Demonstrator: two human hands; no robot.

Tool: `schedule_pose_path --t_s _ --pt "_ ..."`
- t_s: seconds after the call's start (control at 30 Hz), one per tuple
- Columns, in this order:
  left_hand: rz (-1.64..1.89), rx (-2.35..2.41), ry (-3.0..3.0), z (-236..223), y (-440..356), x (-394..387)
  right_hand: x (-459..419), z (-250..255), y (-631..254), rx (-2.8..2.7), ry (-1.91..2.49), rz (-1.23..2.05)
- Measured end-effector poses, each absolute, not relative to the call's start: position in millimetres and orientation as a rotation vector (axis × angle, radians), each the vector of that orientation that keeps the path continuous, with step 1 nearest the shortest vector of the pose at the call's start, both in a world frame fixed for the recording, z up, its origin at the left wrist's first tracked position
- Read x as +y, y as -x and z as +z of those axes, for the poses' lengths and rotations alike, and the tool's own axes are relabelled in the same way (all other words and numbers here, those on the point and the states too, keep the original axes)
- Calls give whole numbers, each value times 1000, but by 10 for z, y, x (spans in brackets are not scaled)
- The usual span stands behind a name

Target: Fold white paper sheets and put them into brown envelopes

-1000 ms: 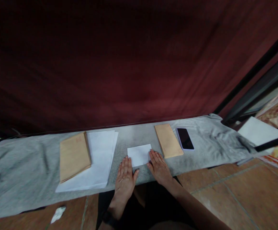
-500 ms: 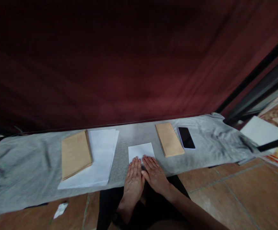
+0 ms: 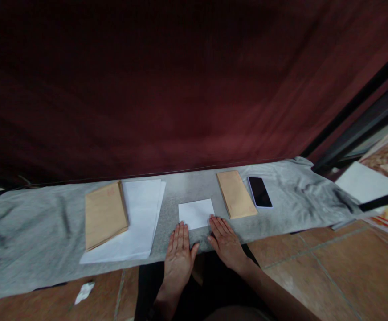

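Observation:
A small white piece of paper point(image 3: 196, 213), apparently folded, lies flat on a grey cloth point(image 3: 183, 185) in front of me. My left hand point(image 3: 179, 252) rests palm down, its fingertips at the paper's near left corner and its thumb out to the side. At the near right corner lie the fingertips of my right hand point(image 3: 225, 240), also flat with the fingers stretched. Neither hand grasps anything. To the left, larger white sheets point(image 3: 143, 218) lie partly under a stack of brown envelopes point(image 3: 106, 216). On the right is another brown envelope stack point(image 3: 236, 195).
A phone point(image 3: 259, 192) with a dark screen lies right of the right-hand envelopes. A dark red panel point(image 3: 194, 111) rises behind the cloth-covered surface. Below are floor tiles point(image 3: 300, 276) with a crumpled white scrap point(image 3: 84, 292). Dark metal bars point(image 3: 357, 102) stand at the right.
My hands have slid apart along the paper's near edge, the left one leftward and the right one rightward. More of the paper now shows between them. The paper has stayed put.

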State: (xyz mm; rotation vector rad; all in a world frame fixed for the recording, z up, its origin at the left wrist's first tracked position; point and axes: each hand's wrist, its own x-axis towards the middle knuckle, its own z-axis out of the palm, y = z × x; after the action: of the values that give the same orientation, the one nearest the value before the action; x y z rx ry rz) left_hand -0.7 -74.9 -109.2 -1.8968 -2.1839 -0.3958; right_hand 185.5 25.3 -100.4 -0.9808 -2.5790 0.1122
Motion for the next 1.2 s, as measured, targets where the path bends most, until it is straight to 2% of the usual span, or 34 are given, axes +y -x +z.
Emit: schedule_pose_path --t_s 0.53,0.87,1.07,1.2 --pt "-386 -2303 2010 -925 -100 -82 540 -902 -1390 -2570 992 303" --pt "-416 -2363 1854 -1026 61 -162 619 -1068 -1547 -2501 1092 137" --pt "-470 -2389 1720 -1002 111 -188 654 -1059 -1563 -2476 1154 158" --pt "-439 -2338 1863 -945 56 -63 691 -976 -1369 -2521 1086 229"
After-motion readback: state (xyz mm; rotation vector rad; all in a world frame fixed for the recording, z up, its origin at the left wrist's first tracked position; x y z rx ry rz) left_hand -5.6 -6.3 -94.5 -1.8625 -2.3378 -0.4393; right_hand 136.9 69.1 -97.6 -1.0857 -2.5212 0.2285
